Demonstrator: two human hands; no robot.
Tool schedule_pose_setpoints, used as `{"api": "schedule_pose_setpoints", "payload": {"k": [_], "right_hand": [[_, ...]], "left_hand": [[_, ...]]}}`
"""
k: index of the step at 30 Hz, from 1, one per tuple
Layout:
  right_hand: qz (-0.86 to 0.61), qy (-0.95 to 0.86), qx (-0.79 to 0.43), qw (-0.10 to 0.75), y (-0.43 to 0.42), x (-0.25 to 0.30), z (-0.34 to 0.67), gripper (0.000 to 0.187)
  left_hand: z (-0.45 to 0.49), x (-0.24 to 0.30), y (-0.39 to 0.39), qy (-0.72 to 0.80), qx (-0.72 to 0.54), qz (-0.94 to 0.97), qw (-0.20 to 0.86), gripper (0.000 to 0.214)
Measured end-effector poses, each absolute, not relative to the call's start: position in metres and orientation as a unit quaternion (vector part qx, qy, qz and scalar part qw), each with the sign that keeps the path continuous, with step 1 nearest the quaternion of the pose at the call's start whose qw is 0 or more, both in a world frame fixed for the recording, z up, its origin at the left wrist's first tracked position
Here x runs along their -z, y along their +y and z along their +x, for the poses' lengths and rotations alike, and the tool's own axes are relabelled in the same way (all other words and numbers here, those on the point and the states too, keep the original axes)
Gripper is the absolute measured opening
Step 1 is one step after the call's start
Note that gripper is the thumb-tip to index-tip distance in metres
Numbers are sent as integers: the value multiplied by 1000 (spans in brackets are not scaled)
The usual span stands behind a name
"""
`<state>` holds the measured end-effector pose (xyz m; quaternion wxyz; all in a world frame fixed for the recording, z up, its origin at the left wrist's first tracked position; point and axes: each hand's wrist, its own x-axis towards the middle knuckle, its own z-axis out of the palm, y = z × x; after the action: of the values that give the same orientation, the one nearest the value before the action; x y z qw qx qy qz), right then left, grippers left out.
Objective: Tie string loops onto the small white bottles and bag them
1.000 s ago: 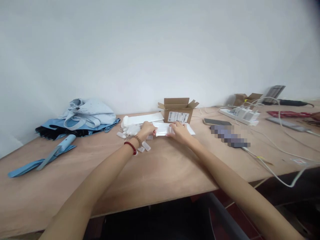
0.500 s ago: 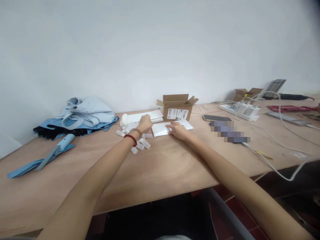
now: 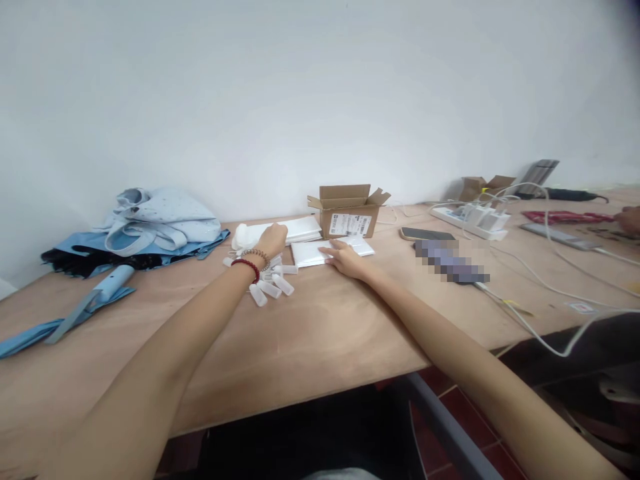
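My left hand (image 3: 273,241) is closed, its fingers curled down at the left end of a flat white packet (image 3: 307,253); what they hold, if anything, is hidden. Under and in front of that wrist lies a cluster of small translucent white plastic pieces (image 3: 270,288). My right hand (image 3: 345,259) rests with fingers spread on the front edge and top of the same packet. Behind my left hand is a stack of white packets (image 3: 303,228), with a white bundle (image 3: 242,236) at its left end. An open cardboard box (image 3: 345,223) with a label stands just behind the packet.
Left lie a pale blue bag (image 3: 165,213) and a blue folded umbrella (image 3: 113,283). To the right are a phone (image 3: 427,234), a partly blurred dark device (image 3: 450,263) on a cable, a power strip (image 3: 470,220) and loose white cables. Another person's hand (image 3: 629,219) shows at the right edge.
The view has shifted slightly, so everything sits a little further left. My left hand has drawn a little away from the packet's left end. The right hand stays on the packet.
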<state>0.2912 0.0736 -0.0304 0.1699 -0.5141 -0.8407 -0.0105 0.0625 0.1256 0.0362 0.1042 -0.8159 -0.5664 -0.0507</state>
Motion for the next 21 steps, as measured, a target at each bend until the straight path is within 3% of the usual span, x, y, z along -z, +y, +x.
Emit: {"api": "schedule_pose_setpoints", "payload": {"k": [21], "right_hand": [[-516, -843, 11, 150, 63, 21, 288, 43]], "left_hand": [[64, -44, 139, -563, 8, -812, 154, 33]]}}
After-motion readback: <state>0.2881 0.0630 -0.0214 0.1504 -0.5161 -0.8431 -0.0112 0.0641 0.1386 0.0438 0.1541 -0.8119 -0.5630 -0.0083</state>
